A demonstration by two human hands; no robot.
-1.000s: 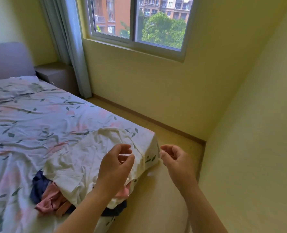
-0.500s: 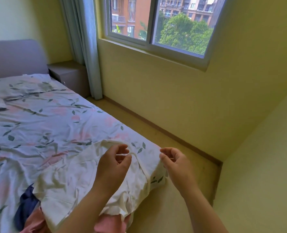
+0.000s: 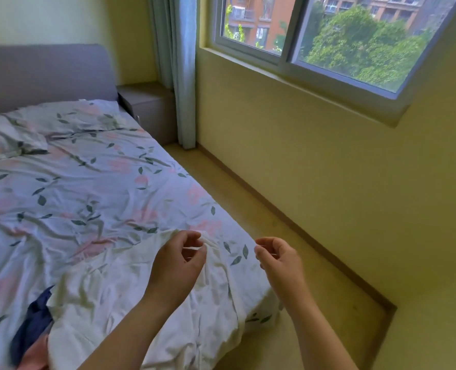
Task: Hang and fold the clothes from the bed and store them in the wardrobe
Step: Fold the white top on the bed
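A crumpled white garment lies over the near corner of the bed, which has a floral cover. Under its left edge, a dark blue garment and a pink one stick out. My left hand hovers just above the white garment's far edge. Its fingers are loosely curled, with a gap to the thumb, and I see nothing gripped. My right hand is level with it, past the bed corner and over the floor. It is loosely curled too and holds nothing.
A narrow strip of floor runs between the bed and the yellow wall under the window. A grey nightstand and a curtain stand at the far corner, beside the grey headboard. No wardrobe is in view.
The view has swung up and left, so more of the bed and headboard shows. Both hands keep the same loosely curled pose above the white garment's edge.
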